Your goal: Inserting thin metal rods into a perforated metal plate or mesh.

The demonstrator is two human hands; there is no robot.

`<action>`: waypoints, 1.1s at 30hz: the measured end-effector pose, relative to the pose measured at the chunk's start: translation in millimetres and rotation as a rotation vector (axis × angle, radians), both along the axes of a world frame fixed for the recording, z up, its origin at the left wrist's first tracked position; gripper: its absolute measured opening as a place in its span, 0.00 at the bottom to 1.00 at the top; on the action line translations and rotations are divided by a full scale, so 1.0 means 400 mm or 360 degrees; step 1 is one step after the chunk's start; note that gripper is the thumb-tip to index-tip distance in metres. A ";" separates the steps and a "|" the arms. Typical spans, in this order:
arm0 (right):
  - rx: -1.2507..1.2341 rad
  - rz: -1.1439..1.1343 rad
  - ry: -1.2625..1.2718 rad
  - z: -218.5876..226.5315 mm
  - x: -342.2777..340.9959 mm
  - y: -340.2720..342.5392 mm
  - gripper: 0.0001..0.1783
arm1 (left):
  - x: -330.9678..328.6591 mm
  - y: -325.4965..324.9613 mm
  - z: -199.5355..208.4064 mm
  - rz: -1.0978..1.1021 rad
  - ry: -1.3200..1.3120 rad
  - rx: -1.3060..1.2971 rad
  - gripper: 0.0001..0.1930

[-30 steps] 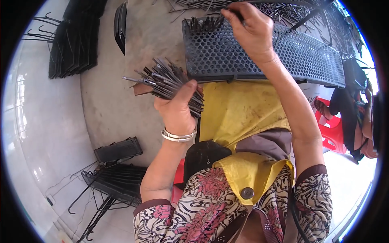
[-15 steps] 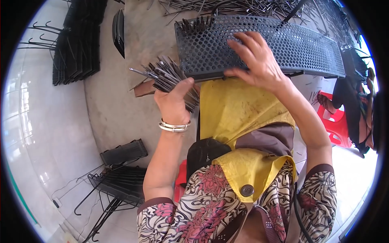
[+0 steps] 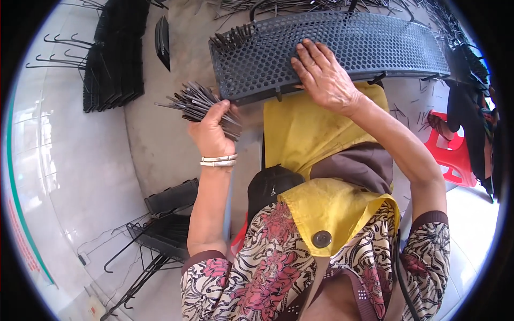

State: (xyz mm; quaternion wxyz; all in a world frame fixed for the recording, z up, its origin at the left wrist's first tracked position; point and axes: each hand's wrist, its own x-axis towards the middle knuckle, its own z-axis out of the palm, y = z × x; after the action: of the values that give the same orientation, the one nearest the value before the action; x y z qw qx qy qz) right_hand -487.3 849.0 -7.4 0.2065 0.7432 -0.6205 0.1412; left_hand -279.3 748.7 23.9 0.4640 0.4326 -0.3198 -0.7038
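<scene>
My left hand (image 3: 210, 131) is closed around a bundle of thin dark metal rods (image 3: 197, 102), whose ends fan out past the thumb. To its right lies a long, slightly curved dark panel (image 3: 385, 45) full of round holes. Several short rods (image 3: 233, 38) stand upright in the holes at its left end. My right hand (image 3: 333, 88) rests on the panel's near side, palm down with fingers stretched out and nothing held. A yellow apron (image 3: 300, 125) covers my lap below the panel.
Loose rods (image 3: 292, 6) are strewn beyond the panel. Dark panels with hooked rods (image 3: 113, 75) are stacked at the upper left, and more (image 3: 166, 238) lie at the lower left. A red plastic stool (image 3: 452, 158) and a person in dark clothing (image 3: 482, 128) are at the right.
The perforated panel has shifted left. My right hand has come down onto it, its fingers now closer together. My left hand has moved a little left with the rods.
</scene>
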 end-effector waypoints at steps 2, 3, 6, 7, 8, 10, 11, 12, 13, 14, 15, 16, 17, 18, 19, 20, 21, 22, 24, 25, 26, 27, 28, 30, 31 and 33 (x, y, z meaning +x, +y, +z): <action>-0.0015 0.0010 0.0007 0.001 0.023 -0.006 0.27 | 0.023 -0.006 -0.008 0.0023 -0.0034 0.0010 0.11; -0.0015 0.0008 0.0021 0.001 0.034 -0.008 0.27 | 0.032 -0.010 -0.013 0.0035 -0.0060 0.0036 0.11; 0.0003 0.0016 -0.0052 -0.007 0.034 -0.015 0.27 | 0.052 -0.016 -0.023 -0.0022 -0.0126 -0.0078 0.12; 0.0032 0.0012 -0.0109 -0.005 0.036 -0.016 0.27 | 0.059 -0.014 -0.023 -0.0053 -0.0129 -0.0181 0.12; 0.0076 -0.0009 -0.0164 0.003 0.037 -0.016 0.28 | 0.065 -0.009 -0.018 -0.0030 -0.0160 -0.0168 0.13; 0.0184 -0.0032 -0.0229 0.031 0.041 -0.011 0.28 | 0.067 0.020 0.001 -0.0082 -0.0128 -0.0102 0.13; 0.0293 -0.0071 -0.0309 0.049 0.044 -0.007 0.29 | 0.063 0.034 0.002 -0.0151 -0.0111 -0.0034 0.12; 0.0232 -0.0043 -0.0396 0.069 0.054 0.002 0.28 | 0.059 0.042 -0.010 -0.0266 0.0042 -0.0015 0.11; 0.0236 -0.0033 -0.0371 0.078 0.067 0.005 0.28 | 0.052 0.055 -0.006 -0.0254 0.0066 -0.0014 0.11; 0.0158 0.0083 -0.0701 0.085 0.082 0.005 0.25 | 0.042 0.070 0.006 -0.0387 0.0100 0.0056 0.11; 0.0081 0.0199 -0.1033 0.092 0.099 0.004 0.23 | 0.031 0.082 0.011 -0.0522 0.0133 0.0126 0.10; -0.0008 0.0134 -0.1149 0.106 0.130 0.001 0.18 | 0.023 0.087 0.009 -0.0545 0.0138 0.0127 0.09; 0.0005 0.0135 -0.1136 0.122 0.153 0.002 0.18 | 0.015 0.090 0.007 -0.0541 0.0153 0.0135 0.09; 0.0192 0.0010 -0.1622 0.137 0.173 0.002 0.17 | 0.008 0.092 0.004 -0.0630 0.0205 0.0143 0.09; 0.0379 -0.0137 -0.2107 0.144 0.183 0.000 0.16 | 0.000 0.094 0.000 -0.0729 0.0253 0.0154 0.09; 0.0368 -0.0133 -0.2271 0.139 0.186 -0.005 0.14 | -0.007 0.096 0.005 -0.0773 0.0262 0.0171 0.09; 0.0376 -0.0144 -0.2270 0.139 0.180 -0.010 0.14 | -0.013 0.098 0.011 -0.0775 0.0265 0.0183 0.09; 0.0450 -0.0140 -0.2419 0.141 0.171 -0.017 0.14 | -0.017 0.102 0.017 -0.0783 0.0294 0.0188 0.09; 0.0535 -0.0144 -0.2571 0.142 0.158 -0.027 0.13 | -0.018 0.100 0.018 -0.0787 0.0322 0.0205 0.10; 0.0575 -0.0134 -0.2777 0.141 0.152 -0.028 0.13 | -0.016 0.098 0.015 -0.0815 0.0315 0.0209 0.10; 0.0614 -0.0123 -0.2983 0.140 0.148 -0.031 0.13 | -0.013 0.095 0.012 -0.0842 0.0308 0.0212 0.10; 0.0625 -0.0131 -0.2983 0.141 0.147 -0.035 0.13 | -0.011 0.094 0.012 -0.0838 0.0310 0.0223 0.10; 0.0630 -0.0207 -0.2935 0.140 0.144 -0.039 0.13 | -0.010 0.093 0.011 -0.0861 0.0265 0.0231 0.11; 0.0601 -0.0286 -0.2855 0.143 0.144 -0.044 0.12 | -0.010 0.093 0.007 -0.0880 0.0228 0.0249 0.11; 0.0615 -0.0288 -0.2852 0.143 0.145 -0.046 0.12 | -0.009 0.095 0.006 -0.0888 0.0186 0.0202 0.11; 0.0656 -0.0250 -0.2738 0.141 0.143 -0.047 0.10 | -0.007 0.097 0.004 -0.0888 0.0151 0.0161 0.12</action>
State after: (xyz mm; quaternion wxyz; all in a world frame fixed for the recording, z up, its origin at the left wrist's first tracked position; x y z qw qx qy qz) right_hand -430.1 830.1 49.0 -0.4602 0.3574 -0.6231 0.5218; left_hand -282.2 787.6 25.6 0.2447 0.3170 -0.3689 -0.8388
